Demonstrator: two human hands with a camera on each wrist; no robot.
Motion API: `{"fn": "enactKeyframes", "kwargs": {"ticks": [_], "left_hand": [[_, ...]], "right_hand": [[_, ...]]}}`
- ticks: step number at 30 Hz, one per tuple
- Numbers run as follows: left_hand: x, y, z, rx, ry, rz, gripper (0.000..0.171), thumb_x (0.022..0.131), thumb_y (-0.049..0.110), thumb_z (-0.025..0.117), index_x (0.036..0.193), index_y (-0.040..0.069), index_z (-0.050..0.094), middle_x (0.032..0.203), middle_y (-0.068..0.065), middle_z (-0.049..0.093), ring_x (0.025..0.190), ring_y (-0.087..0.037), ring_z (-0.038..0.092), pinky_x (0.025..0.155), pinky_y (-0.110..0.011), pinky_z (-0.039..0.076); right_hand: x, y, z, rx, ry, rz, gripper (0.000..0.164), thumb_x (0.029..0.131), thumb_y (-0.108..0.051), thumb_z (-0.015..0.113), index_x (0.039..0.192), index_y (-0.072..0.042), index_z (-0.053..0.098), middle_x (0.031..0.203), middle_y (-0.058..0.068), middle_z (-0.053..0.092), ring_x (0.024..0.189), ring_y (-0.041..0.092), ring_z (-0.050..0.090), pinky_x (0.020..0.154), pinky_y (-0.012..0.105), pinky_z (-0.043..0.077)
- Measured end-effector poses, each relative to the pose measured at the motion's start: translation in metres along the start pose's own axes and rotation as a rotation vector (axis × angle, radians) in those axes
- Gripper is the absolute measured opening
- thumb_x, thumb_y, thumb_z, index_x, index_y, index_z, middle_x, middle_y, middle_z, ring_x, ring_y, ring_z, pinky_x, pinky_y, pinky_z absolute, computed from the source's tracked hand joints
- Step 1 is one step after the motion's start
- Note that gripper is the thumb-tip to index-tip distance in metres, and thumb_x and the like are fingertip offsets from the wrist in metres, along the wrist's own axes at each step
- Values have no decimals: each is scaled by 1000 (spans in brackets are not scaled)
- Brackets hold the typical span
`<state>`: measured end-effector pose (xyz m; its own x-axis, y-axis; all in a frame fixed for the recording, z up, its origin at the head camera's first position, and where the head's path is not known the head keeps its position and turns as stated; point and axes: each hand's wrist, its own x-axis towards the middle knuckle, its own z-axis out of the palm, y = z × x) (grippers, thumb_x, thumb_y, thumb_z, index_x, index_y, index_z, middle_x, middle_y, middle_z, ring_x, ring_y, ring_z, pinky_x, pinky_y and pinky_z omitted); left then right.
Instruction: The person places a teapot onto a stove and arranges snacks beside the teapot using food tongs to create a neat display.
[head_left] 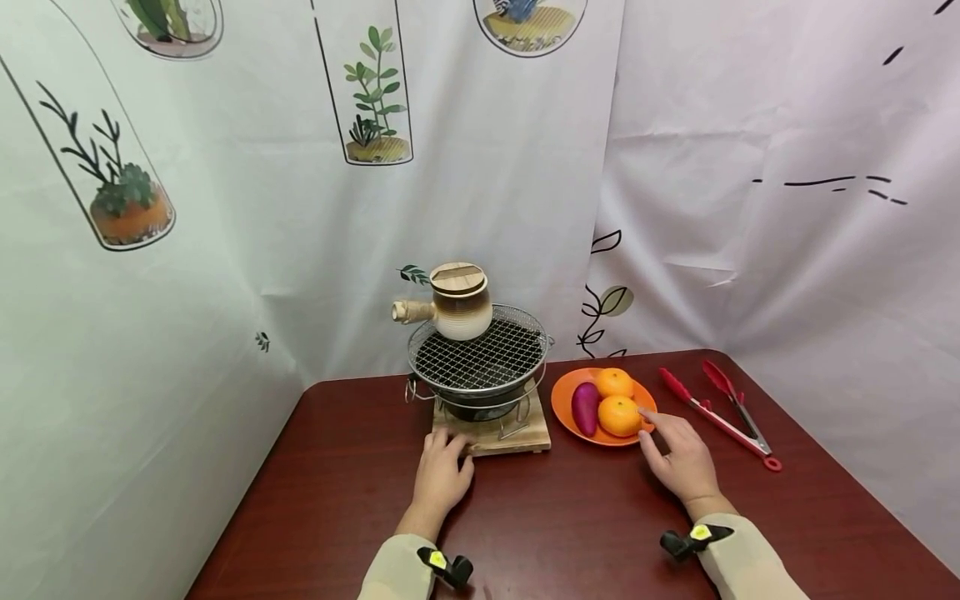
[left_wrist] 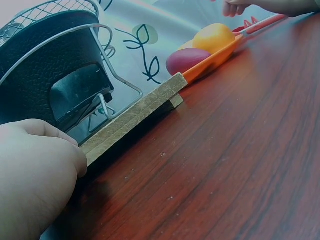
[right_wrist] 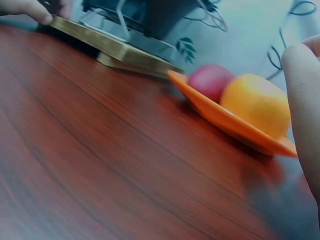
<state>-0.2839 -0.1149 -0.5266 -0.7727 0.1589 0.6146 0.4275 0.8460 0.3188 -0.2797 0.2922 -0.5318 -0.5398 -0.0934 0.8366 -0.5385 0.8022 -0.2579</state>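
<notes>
Hands: left (head_left: 442,475) against wooden board (head_left: 487,439), grip unclear; right (head_left: 681,457) loosely spread beside orange plate (head_left: 562,404) of 2 oranges (head_left: 619,417).

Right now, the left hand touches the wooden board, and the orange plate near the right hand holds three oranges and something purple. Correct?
Not quite: the head view shows two oranges, not three. The left hand touches the wooden board, and the orange plate near the right hand also holds something purple.

Two oranges (head_left: 615,382) (head_left: 619,416), two hands (head_left: 442,475) (head_left: 684,462), one purple vegetable (head_left: 585,408), one plate (head_left: 562,404), one pot (head_left: 461,321), one lid (head_left: 457,278), one grill (head_left: 483,358), one wooden board (head_left: 491,439), one pair of tongs (head_left: 723,422) and one table (head_left: 555,517) are showing.
</notes>
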Motion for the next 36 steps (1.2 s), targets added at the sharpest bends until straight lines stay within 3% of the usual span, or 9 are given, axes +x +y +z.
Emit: {"fn": "enactKeyframes", "kwargs": {"ticks": [10, 13, 16, 17, 21, 29, 36], "left_hand": [[0, 0, -3, -7, -2, -1, 22, 80, 9, 74, 101, 17, 73, 108, -11, 59, 101, -33, 52, 85, -49, 48], [-1, 0, -2, -4, 6, 5, 23, 80, 9, 75, 101, 16, 73, 108, -11, 59, 100, -33, 52, 85, -49, 48], [-2, 0, -1, 3, 12, 11, 22, 80, 9, 74, 101, 16, 73, 107, -11, 59, 100, -32, 52, 84, -48, 48], [-2, -1, -1, 3, 11, 10, 22, 80, 9, 74, 100, 16, 73, 107, -11, 59, 100, -32, 51, 84, -48, 48], [-2, 0, -1, -1, -8, -9, 23, 80, 8, 75, 102, 16, 73, 109, -12, 59, 101, -32, 51, 86, -49, 48], [-1, 0, -1, 2, -41, -35, 22, 82, 9, 74, 103, 16, 73, 112, -12, 59, 104, -32, 52, 87, -49, 48], [-2, 0, 0, 8, -38, -28, 22, 82, 11, 74, 104, 17, 73, 111, -11, 58, 105, -33, 51, 87, -48, 49]], "right_hand": [[-1, 24, -17, -75, -15, 123, 41, 83, -10, 73, 124, -7, 68, 115, 16, 70, 106, 35, 61, 106, 3, 16], [-1, 29, -20, -86, -15, 132, 40, 85, -10, 72, 125, -7, 68, 116, 17, 69, 109, 37, 61, 113, 17, 27], [-1, 32, -24, -108, -29, 172, 41, 86, -12, 71, 127, -7, 66, 119, 19, 68, 112, 40, 59, 109, 44, 39], [-1, 33, -26, -115, -38, 191, 42, 87, -12, 70, 128, -7, 65, 120, 20, 67, 113, 41, 57, 105, 52, 40], [1, 40, -32, -140, -86, 290, 53, 90, -18, 69, 139, -6, 56, 130, 25, 60, 120, 46, 49, 101, 64, 36], [2, 58, -42, -235, -165, 514, 83, 91, -34, 68, 157, -3, 27, 145, 34, 39, 131, 53, 33, 114, 67, 17], [1, 72, -51, -282, -139, 637, 91, 90, -41, 69, 155, 3, 24, 143, 36, 38, 130, 54, 33, 114, 67, 15]]}}
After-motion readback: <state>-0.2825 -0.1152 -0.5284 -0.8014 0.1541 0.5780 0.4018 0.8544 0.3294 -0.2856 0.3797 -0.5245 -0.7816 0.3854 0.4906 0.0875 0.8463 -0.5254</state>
